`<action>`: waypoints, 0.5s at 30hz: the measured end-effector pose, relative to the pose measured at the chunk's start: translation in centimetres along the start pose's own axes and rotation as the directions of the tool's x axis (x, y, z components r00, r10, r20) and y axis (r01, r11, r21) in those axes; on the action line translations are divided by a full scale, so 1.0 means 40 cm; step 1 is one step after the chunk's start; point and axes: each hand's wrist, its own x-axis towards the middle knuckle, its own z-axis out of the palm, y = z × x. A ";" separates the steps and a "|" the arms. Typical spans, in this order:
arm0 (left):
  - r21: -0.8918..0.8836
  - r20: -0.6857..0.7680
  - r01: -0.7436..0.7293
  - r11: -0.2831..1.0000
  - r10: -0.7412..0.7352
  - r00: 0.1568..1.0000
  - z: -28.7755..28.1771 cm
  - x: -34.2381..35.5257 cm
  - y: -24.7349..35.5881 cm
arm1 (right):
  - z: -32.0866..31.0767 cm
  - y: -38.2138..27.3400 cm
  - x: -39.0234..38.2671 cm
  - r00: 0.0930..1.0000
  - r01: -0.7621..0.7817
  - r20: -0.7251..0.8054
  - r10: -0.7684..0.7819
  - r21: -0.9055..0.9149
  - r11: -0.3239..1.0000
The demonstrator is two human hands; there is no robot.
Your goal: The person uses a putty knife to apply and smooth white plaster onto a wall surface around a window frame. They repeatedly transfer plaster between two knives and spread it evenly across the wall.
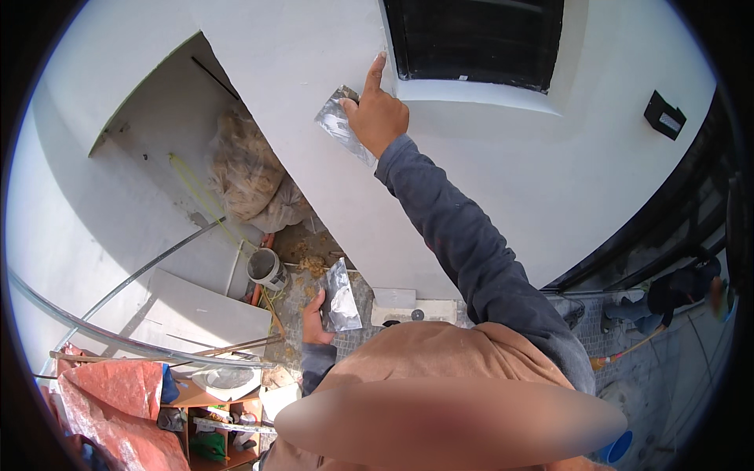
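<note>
Grasped in the right hand [380,118] from the head view is a flat metal plastering blade [334,124], smeared with white paste; it is pinned at its edge under the thumb, and the index finger is held out straight, away from the blade. That fingertip is set at the white wall [503,180], just beside the lower left part of the black window [475,39]; whether the wall is actually pressed cannot be told. How the remaining fingers are placed behind the blade is hidden.

Below that grip, and well apart from it, a second metal blade [342,298] is grasped by the left hand [316,320], with the thumb laid along its left edge. Its face is coated in places with white paste and is tilted upward; the other fingers are mostly concealed.

Just up and to the left of the left grip, a plastic bucket [268,269] is seen, with filled clear sacks [247,169] farther above it. Down and to the left, a wooden shelf unit [210,432] is partly covered by a red sheet [118,404]. Far to the right of both grips, a co-worker [679,292] is seen.
</note>
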 end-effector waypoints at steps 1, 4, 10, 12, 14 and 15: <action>0.001 -0.011 0.005 1.000 -0.005 1.000 -0.001 -0.002 0.003 | -0.004 -0.001 -0.001 0.999 -0.024 0.044 0.024 -0.011 1.000; -0.006 0.009 0.021 1.000 -0.021 1.000 -0.001 -0.005 0.010 | -0.014 -0.001 0.003 0.998 -0.023 0.058 0.021 0.037 0.999; 0.005 0.004 0.002 1.000 -0.002 1.000 -0.005 0.002 -0.002 | 0.015 0.055 -0.043 0.989 0.105 0.102 -0.111 0.059 0.993; -0.025 0.016 -0.020 0.999 0.021 1.000 -0.016 0.006 -0.016 | 0.062 0.106 -0.163 0.986 0.142 0.049 -0.161 0.272 0.952; -0.065 0.023 -0.062 0.996 0.063 0.998 -0.031 0.005 -0.035 | 0.108 0.209 -0.344 0.984 -0.127 0.177 0.031 0.559 0.819; -0.057 -0.021 -0.056 0.997 0.055 0.998 -0.039 0.001 -0.046 | 0.131 0.277 -0.447 0.905 -0.379 0.393 0.164 0.568 0.730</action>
